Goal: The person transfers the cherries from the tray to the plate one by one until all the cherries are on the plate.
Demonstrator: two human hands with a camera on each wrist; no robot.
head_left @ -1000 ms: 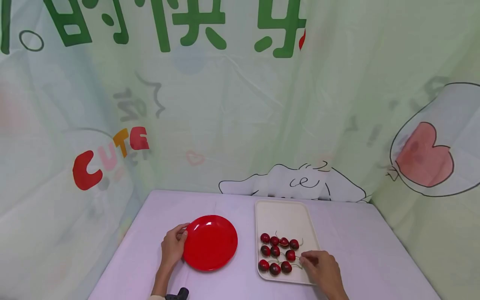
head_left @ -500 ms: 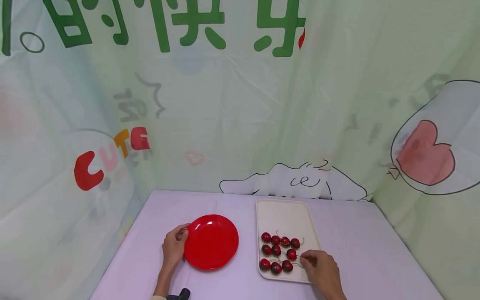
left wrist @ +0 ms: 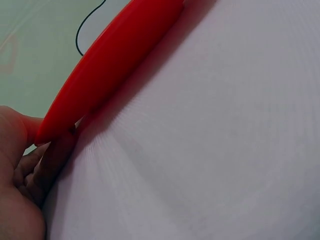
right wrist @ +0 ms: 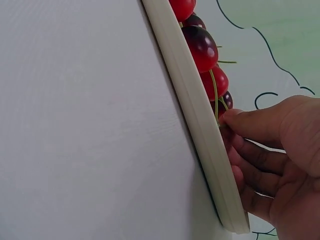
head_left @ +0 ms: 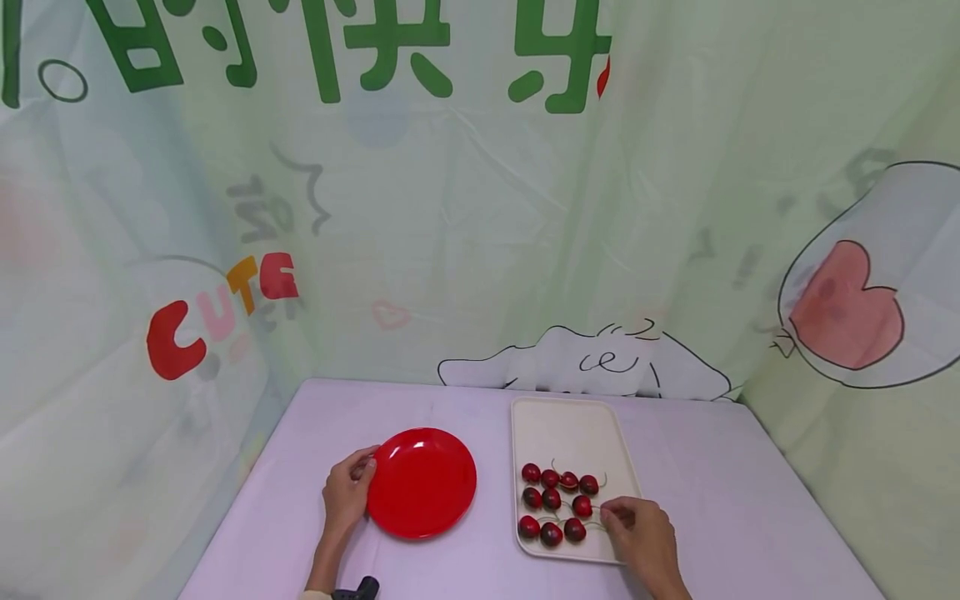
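Note:
My left hand [head_left: 345,493] grips the left rim of a round red plate [head_left: 422,483]. In the left wrist view the thumb lies over the plate's edge [left wrist: 105,70] and fingers are under it. Over the right side of a cream tray [head_left: 566,427], my right hand [head_left: 647,540] pinches the stem of a dark red cherry [head_left: 582,506] between thumb and fingertips. That cherry lies among several others in rows on the near half of the tray. The right wrist view shows thumb and forefinger meeting at a green stem, with the cherries [right wrist: 201,49] partly behind the tray's rim.
A pale lilac cloth covers the table [head_left: 495,500]. Printed curtains [head_left: 480,208] hang along its back and sides. Other cherry stems stick out close to the right fingers, and the tray's raised rim [right wrist: 200,115] runs beside that hand.
Both hands keep nearly the same place and hold. The whole head view shifts only slightly; plate, tray and cherries stay where they were.

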